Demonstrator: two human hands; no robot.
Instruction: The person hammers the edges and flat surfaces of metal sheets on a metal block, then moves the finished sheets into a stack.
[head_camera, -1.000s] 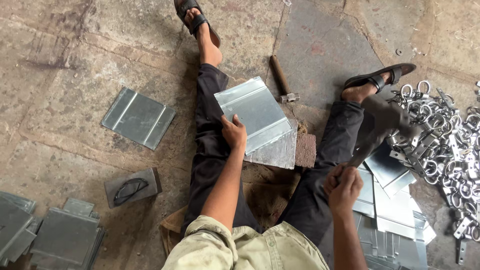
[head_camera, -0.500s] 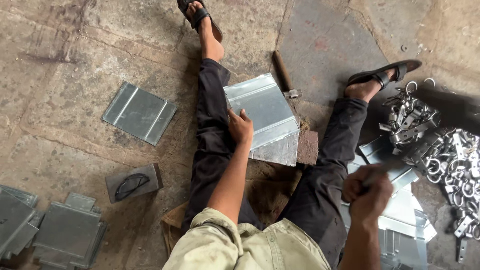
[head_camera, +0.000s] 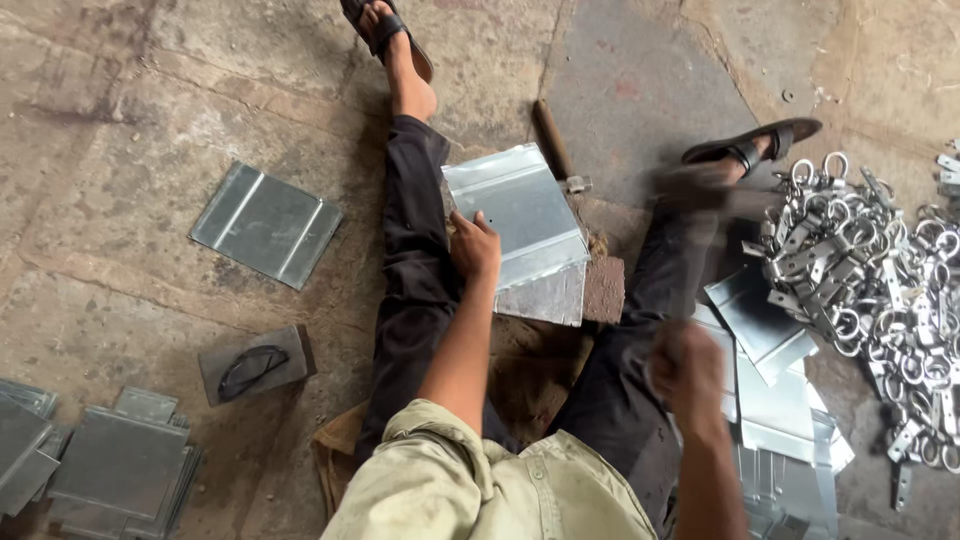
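Pressed flat with fingers spread, the left hand pins the near left edge of a ribbed sheet-metal plate, its grip lying on the sheet rather than curling around it. That plate lies between the person's outstretched legs, resting on a second flat sheet and beside a reddish brick, all on the stone floor. The right hand is raised and motion-blurred, its grip wrapped around the handle of a hammer whose dark head is smeared out near the right foot; the fist reads as closed on the handle, though the fingers themselves are too blurred to make out. A wooden-handled tool lies on the floor just beyond the plate. To the right, under and beside the right leg, lies a stack of cut metal sheets, and further right a heap of metal ring hasps. To the left, well apart, a single ribbed plate lies on the floor, with a small dark block nearer the person and a pile of folded metal pieces at the lower left corner.
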